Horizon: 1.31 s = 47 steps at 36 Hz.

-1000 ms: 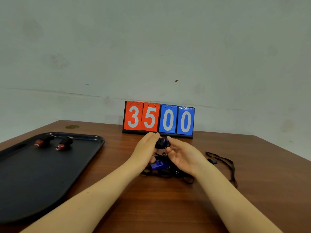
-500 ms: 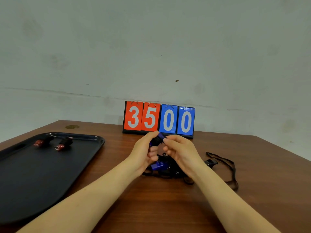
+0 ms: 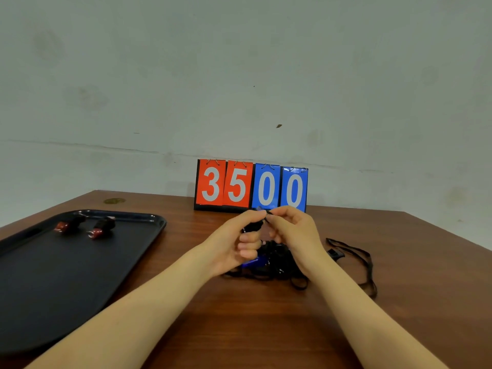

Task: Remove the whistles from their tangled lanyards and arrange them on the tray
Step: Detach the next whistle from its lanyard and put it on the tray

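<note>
Head view: my left hand (image 3: 234,246) curls round a dark whistle (image 3: 254,225), held up over the desk (image 3: 239,328). My right hand (image 3: 292,233) pinches the lanyard clip (image 3: 269,213) at its top, fingertips meeting. Below them a tangled black lanyard pile (image 3: 277,265) lies on the desk with a blue whistle (image 3: 251,262) in it. Loose lanyard (image 3: 368,265) to the right. Two red whistles (image 3: 85,226) lie on the black tray (image 3: 53,288), far left. Scoreboard (image 3: 251,186) behind reads 3500.

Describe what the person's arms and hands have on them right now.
Nothing visible: the left hand and right hand are bare, no gloves, rings or watch in view. Both forearms are bare to the frame's edge, with no sleeves showing.
</note>
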Available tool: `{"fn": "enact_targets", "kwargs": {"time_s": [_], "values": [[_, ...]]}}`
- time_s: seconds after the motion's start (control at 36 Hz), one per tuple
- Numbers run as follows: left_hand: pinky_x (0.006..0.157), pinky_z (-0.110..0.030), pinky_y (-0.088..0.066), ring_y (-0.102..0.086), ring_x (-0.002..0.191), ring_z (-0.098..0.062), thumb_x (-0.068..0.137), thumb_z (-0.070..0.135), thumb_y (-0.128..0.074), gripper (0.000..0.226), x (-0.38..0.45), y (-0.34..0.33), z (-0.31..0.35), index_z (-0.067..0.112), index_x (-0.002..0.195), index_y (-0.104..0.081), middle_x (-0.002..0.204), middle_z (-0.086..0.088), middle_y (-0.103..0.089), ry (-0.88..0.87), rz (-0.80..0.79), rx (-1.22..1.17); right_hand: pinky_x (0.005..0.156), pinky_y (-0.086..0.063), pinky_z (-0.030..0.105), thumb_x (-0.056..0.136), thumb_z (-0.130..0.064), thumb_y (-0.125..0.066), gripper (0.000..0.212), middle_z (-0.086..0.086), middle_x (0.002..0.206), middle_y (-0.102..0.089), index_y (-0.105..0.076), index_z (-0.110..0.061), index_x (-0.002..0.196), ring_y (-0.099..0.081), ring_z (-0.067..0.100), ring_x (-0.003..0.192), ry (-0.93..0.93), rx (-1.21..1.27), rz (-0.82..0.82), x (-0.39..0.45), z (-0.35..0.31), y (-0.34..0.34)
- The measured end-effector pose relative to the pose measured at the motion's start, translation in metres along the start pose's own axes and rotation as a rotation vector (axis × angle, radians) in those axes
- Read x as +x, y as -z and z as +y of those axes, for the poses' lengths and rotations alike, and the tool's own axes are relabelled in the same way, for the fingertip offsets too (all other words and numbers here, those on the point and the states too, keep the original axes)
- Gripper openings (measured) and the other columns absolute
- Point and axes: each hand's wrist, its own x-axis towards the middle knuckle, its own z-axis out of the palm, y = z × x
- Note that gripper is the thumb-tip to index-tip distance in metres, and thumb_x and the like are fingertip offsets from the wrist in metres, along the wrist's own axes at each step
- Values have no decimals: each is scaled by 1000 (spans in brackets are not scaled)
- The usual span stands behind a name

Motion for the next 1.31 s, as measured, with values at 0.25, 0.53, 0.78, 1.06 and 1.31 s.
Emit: {"fn": "enact_targets", "kwargs": {"time_s": [0.25,0.53,0.78,1.06,1.31], "values": [[37,-15,-19,-31,38,-5,96,28,-53,19,5,2,2,10,98,-56,55,2,-44,-177,238,83,52,-46,16,91,-12,-62,3,-4,56,-60,-65,-12,90,-53,6,51,70,-54,-71,-4,-2,-5],[34,-15,-16,-21,37,-6,94,32,-55,20,3,0,2,14,97,-61,53,2,-36,-143,208,-150,53,-45,19,91,-12,-62,4,-1,57,-60,-65,-11,89,-51,10,51,7,-3,-65,0,2,-6],[33,-13,-15,-23,33,-4,84,38,-62,28,-1,-2,-3,14,96,-58,49,6,-29,-44,100,-462,51,-44,12,90,-12,-63,5,-1,72,-63,-62,-17,89,-57,1,52,79,-185,-19,3,8,-7],[33,-12,-22,-25,37,-4,91,35,-58,31,3,4,-2,12,111,-59,56,2,-44,-112,192,-248,63,-51,18,92,-16,-61,6,-4,72,-67,-64,-19,89,-61,5,64,94,-95,-36,-3,9,-9],[33,-14,-21,-23,39,-5,96,38,-52,37,10,2,-7,9,119,-56,61,0,-42,-67,208,-205,62,-43,24,94,-7,-53,11,2,71,-62,-61,-3,89,-59,11,64,-124,503,-151,-2,0,-4]]}}
